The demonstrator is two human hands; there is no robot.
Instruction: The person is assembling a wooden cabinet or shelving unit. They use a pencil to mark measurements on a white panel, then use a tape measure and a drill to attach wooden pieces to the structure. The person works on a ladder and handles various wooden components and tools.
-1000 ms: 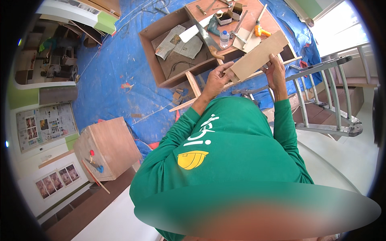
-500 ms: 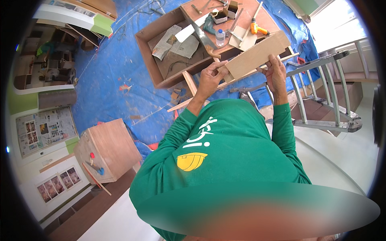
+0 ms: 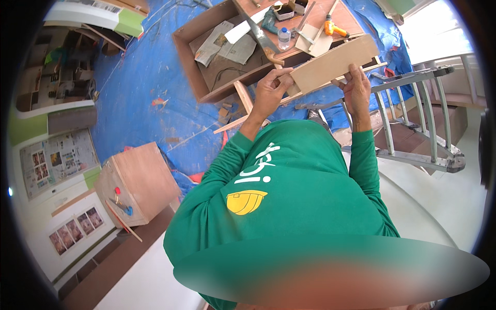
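Note:
Both of my hands hold a pale wooden board (image 3: 333,63) out in front of my green-sleeved chest. The board is tilted, its right end higher. My left hand (image 3: 269,93) grips its lower left end. My right hand (image 3: 355,87) clasps its underside near the middle. Thin wooden strips (image 3: 243,101) lie crossed on the floor just beneath my left hand.
A blue tarp (image 3: 139,93) covers the floor. An open wooden cabinet box (image 3: 187,57) holds newspapers. A board behind it carries a water bottle (image 3: 283,37) and a yellow drill (image 3: 331,27). An aluminium ladder (image 3: 413,124) lies at right. A small wooden cabinet (image 3: 137,181) stands at left.
The board and both hands have risen slightly and moved a little farther from my chest. My grip on the board is the same.

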